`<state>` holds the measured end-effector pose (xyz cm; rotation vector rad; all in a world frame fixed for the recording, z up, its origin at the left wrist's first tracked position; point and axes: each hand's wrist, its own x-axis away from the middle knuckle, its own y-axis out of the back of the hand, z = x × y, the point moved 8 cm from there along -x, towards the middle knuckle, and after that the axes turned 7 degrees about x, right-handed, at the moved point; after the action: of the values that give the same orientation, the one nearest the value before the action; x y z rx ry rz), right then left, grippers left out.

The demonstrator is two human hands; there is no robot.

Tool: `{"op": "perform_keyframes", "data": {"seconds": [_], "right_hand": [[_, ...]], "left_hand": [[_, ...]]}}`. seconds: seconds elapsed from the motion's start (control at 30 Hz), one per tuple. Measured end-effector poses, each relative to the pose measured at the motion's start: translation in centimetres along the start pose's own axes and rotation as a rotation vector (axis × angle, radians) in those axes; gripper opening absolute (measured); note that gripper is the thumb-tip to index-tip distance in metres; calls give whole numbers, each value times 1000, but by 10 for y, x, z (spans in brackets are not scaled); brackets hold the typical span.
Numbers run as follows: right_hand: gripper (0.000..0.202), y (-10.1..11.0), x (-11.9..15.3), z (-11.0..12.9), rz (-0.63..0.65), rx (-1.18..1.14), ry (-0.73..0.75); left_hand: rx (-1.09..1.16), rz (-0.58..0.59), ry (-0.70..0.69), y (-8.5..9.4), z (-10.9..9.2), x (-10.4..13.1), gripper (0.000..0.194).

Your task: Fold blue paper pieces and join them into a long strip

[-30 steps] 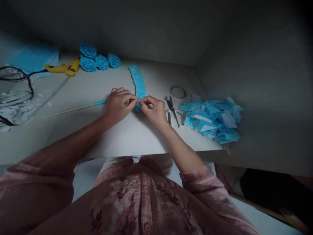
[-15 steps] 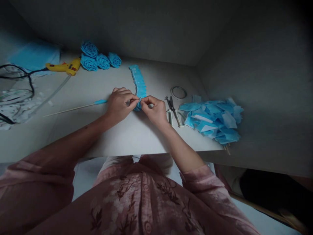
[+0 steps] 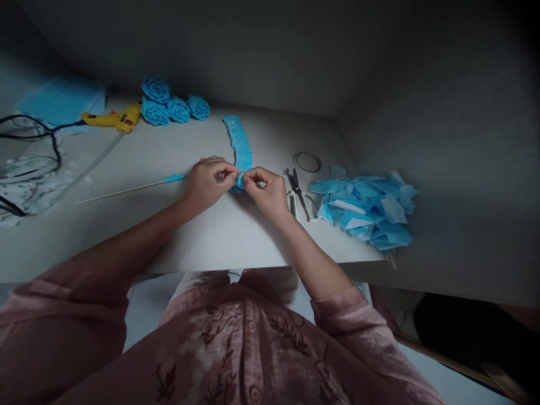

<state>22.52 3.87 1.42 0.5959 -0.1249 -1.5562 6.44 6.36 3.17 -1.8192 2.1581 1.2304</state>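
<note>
A long, ruffled blue strip (image 3: 240,143) lies on the table, its far end flat and its near end between my fingers. My left hand (image 3: 208,181) pinches the strip's edge from the left. From the other side, my right hand (image 3: 268,191) pinches the same edge, its fingertips almost touching those of the left. The bit of material between the fingertips is mostly hidden. Left of my left hand lies a thin stick (image 3: 126,189) with a blue wrapped tip. Scissors (image 3: 300,194) with pale handles rest just right of my right hand.
Several blue rosettes (image 3: 179,108) are grouped at the back, beside a yellow glue gun (image 3: 113,119) with a black cord. Flat blue sheets (image 3: 63,100) and white scraps (image 3: 29,191) occupy the left. A tape roll (image 3: 307,162) and a heap of blue pieces (image 3: 367,208) lie right, by the side wall.
Both hands keep their pinch on the strip with only a slight shift of the fingers. The whole view has moved a little; the other things lie as before.
</note>
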Motion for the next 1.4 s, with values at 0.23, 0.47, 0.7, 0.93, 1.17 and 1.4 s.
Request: {"op": "perform_keyframes", "data": {"seconds": [0.23, 0.47, 0.7, 0.93, 1.17, 1.4], "right_hand": [[21, 3, -2, -2, -20, -48, 2], [16, 1, -2, -3, -13, -8, -36], [21, -2, -2, -2, 12, 9, 28], [24, -1, -5, 1, 37, -55, 60], [35, 7, -13, -8, 9, -225, -37], [32, 16, -13, -6, -43, -166, -34]], "left_hand": [[-14, -4, 5, 0, 0, 0, 13], [-114, -4, -21, -1, -4, 2, 15], [-245, -23, -81, -1, -15, 3, 17], [-131, -76, -15, 6, -12, -1, 14], [373, -179, 294, 14, 15, -8, 8], [163, -77, 36, 23, -20, -12, 18]]}}
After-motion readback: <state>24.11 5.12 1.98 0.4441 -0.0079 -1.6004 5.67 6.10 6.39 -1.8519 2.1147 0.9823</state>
